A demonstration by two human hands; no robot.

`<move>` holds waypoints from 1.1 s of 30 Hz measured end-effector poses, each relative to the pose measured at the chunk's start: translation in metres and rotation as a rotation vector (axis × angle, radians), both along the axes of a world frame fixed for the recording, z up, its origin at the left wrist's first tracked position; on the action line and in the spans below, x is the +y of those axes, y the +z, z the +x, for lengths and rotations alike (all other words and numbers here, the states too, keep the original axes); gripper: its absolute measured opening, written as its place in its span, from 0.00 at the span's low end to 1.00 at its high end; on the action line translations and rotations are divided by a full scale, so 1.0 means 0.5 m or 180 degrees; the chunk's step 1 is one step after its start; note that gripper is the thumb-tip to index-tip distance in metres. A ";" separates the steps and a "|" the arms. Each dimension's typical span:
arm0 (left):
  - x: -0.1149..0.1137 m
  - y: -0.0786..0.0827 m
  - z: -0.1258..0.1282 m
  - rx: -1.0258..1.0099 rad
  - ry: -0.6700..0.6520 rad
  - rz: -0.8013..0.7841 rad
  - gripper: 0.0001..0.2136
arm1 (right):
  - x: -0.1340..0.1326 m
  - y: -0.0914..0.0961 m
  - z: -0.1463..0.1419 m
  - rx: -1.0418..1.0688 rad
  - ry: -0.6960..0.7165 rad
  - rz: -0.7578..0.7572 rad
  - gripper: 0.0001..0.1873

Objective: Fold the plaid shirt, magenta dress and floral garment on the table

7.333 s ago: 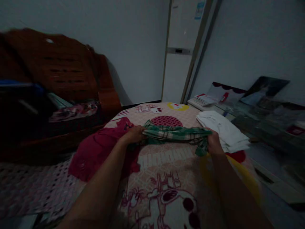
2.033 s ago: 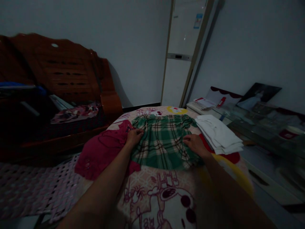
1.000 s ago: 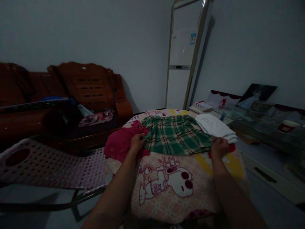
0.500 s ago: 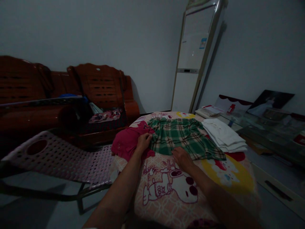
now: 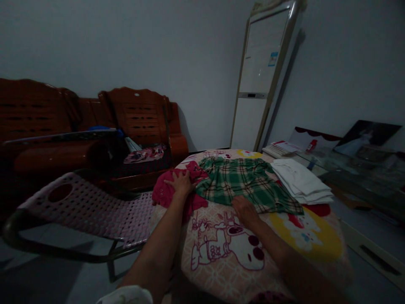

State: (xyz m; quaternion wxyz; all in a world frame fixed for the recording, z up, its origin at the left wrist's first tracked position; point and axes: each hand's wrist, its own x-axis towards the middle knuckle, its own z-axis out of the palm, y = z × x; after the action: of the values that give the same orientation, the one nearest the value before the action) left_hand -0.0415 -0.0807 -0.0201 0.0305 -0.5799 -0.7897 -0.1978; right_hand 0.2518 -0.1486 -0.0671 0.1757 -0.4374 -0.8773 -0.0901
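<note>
The left hand lies splayed on the pink garment, perhaps to steady it, while the right hand, its grip unclear, curls at the near edge of the plaid garment, spread touching the pink one on the cover, seemingly for easy reach.

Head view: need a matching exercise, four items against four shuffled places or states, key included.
1. Left hand
2. Right hand
3. White folded cloth
4. Woven chair

A. Picture-right of the green plaid garment
B. At that garment's near edge
C. Picture-left of the patterned cover
D. Fingers spread on the magenta garment

Pairs: 1-D, 2-B, 3-A, 4-C
</note>
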 end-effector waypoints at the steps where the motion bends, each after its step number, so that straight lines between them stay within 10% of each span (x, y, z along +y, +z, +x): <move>1: 0.006 0.004 0.000 0.0048 -0.0041 -0.0057 0.34 | 0.000 0.000 0.000 0.0008 0.0002 0.0007 0.11; 15: 0.123 0.034 -0.019 0.0314 -0.0244 -0.0485 0.21 | -0.001 0.001 -0.002 0.0118 0.0011 0.0026 0.11; 26: 0.152 0.038 -0.123 -0.1903 0.1311 0.1058 0.22 | 0.004 -0.010 0.001 0.0119 0.0043 0.0018 0.11; 33: 0.145 0.009 -0.099 -0.1077 0.0450 0.1452 0.24 | 0.000 0.000 -0.003 0.0049 -0.0014 -0.0042 0.10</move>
State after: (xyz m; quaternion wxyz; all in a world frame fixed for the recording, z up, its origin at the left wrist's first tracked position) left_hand -0.0912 -0.0085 -0.0157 0.0417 -0.4604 -0.7572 -0.4615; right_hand 0.2501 -0.1484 -0.0670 0.1793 -0.4411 -0.8756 -0.0814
